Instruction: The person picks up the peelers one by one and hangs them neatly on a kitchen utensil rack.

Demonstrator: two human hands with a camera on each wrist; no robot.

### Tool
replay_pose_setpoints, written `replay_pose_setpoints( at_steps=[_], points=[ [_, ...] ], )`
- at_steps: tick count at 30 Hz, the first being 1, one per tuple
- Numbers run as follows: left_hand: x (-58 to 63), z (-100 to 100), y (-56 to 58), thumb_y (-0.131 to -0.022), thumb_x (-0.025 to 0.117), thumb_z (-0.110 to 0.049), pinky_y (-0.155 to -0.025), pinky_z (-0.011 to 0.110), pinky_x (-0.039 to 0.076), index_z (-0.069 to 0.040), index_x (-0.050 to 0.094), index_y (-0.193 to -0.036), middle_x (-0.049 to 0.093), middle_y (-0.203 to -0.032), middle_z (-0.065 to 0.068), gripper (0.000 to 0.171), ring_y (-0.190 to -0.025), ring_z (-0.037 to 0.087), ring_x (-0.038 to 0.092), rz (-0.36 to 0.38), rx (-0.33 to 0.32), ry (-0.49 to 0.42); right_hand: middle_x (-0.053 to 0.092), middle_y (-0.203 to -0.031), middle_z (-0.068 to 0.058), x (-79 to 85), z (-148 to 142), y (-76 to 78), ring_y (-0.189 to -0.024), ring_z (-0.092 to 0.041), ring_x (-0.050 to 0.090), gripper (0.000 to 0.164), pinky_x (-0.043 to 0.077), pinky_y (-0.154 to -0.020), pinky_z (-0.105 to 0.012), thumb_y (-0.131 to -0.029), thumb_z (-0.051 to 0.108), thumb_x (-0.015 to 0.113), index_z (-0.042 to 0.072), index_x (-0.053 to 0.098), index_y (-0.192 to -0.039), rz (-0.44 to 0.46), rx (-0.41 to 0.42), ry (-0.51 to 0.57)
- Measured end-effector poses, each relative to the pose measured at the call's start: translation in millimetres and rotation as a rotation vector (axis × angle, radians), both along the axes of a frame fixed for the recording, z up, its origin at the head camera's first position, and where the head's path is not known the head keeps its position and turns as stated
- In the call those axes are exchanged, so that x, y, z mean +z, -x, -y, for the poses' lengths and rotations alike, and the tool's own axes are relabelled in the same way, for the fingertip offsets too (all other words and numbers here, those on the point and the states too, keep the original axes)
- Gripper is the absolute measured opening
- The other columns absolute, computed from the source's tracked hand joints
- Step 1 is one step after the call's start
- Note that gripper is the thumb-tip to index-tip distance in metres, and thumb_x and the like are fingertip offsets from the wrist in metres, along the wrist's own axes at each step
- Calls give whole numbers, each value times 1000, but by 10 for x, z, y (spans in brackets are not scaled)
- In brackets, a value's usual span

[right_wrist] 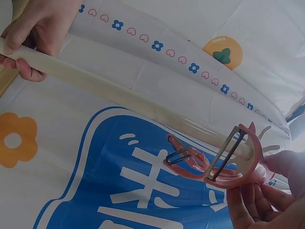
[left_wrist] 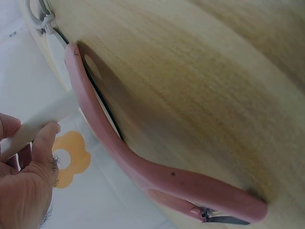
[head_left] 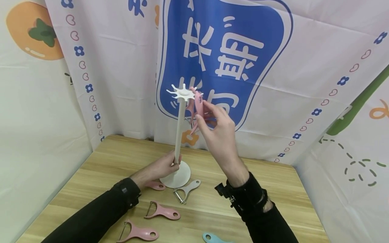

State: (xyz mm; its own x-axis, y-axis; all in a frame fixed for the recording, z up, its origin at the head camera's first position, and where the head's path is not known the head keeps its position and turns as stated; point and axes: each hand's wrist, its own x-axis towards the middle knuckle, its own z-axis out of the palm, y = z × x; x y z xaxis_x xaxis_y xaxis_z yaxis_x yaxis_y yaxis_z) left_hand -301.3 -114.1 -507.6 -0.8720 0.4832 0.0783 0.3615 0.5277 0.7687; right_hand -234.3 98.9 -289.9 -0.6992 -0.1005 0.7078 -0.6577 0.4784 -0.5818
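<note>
My left hand grips the white pole of a utensil stand low down, just over its round base. At the top of the pole is a ring of white hooks. Up beside these hooks, my right hand pinches a pink peeler by its handle, between thumb and fingers. The right wrist view shows this peeler's blade end facing the camera. Just beyond it, another pink peeler hangs at the hooks, partly covered by the held one.
Several peelers lie on the wooden table: a grey one by the base, pink ones at the front left, and a light blue one at the front edge. A pink peeler fills the left wrist view. Printed cloth hangs behind.
</note>
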Motion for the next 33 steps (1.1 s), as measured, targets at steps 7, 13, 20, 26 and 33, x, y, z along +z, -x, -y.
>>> replay_pose_setpoints(
  at_steps=[7, 13, 20, 26, 33],
  points=[
    [-3, 6, 7, -98, 63, -1, -97, 51, 52, -7, 56, -114, 58, -108, 6, 19, -111, 24, 60, -7, -5, 2, 64, -117, -4, -45, 39, 46, -102, -9, 65, 48, 58, -86, -25, -97, 20, 72, 6, 61, -141, 28, -8, -13],
    [2, 4, 0, -97, 63, -1, -97, 51, 52, -7, 56, -114, 58, -107, 6, 19, -110, 24, 60, -19, -11, -4, 64, -119, -4, -82, 64, 72, -102, -10, 66, 49, 58, -86, -23, -96, 18, 73, 7, 60, -142, 42, -7, -13],
    [-6, 8, 7, -98, 62, -1, -95, 51, 53, -8, 56, -113, 57, -106, 6, 18, -108, 23, 60, -39, -18, 1, 63, -123, -4, -119, 69, 75, -105, -12, 65, 52, 58, -88, -26, -96, 19, 74, 9, 57, -144, 59, 5, -7],
    [-4, 9, -2, -97, 63, -1, -94, 49, 53, -8, 55, -112, 57, -106, 6, 19, -106, 23, 60, -53, -20, 0, 63, -122, -3, -155, 60, 72, -106, -11, 65, 52, 58, -89, -29, -96, 17, 74, 9, 57, -144, 55, 29, 12],
    [-13, 8, 1, -97, 62, -1, -93, 48, 53, -6, 56, -113, 57, -106, 6, 18, -106, 23, 60, -61, -23, 2, 63, -121, -4, -185, 21, 37, -110, -12, 64, 52, 57, -90, -26, -96, 21, 73, 6, 57, -144, 63, 26, 8]
  ],
)
